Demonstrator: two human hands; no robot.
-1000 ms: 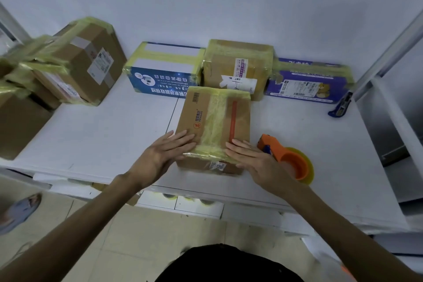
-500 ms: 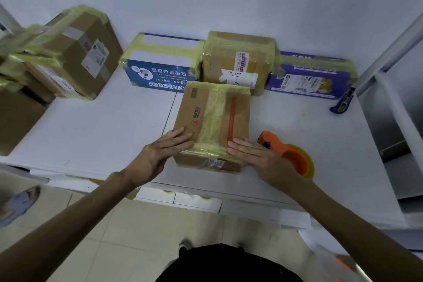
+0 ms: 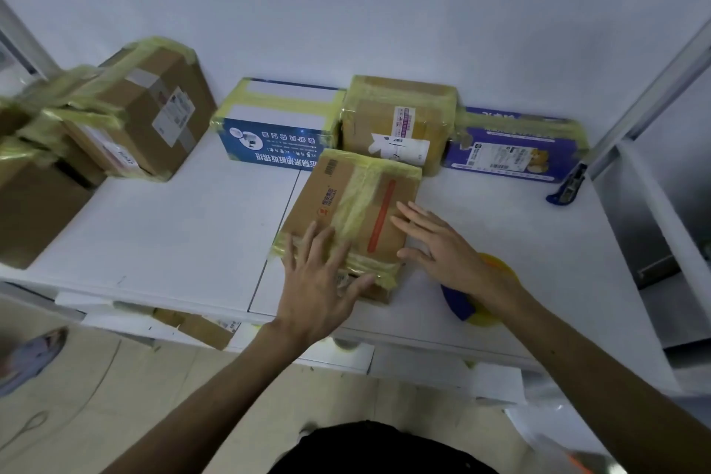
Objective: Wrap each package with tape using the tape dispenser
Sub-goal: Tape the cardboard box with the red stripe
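A brown cardboard package with yellowish tape over its top and a red stripe lies on the white table near the front edge. My left hand lies flat over its near end, fingers spread. My right hand hovers at the package's right side with straight fingers, thumb by the box's edge. The tape dispenser, with its yellow roll, sits on the table under my right wrist and is mostly hidden.
Taped packages line the wall: a blue and white box, a brown box, a purple box. More taped boxes pile up at the left. A blue utility knife lies at the right, by a metal frame.
My left hand has slid from the package's left side onto its near end. My right hand has moved up along the right side and now covers the dispenser. The view has shifted.
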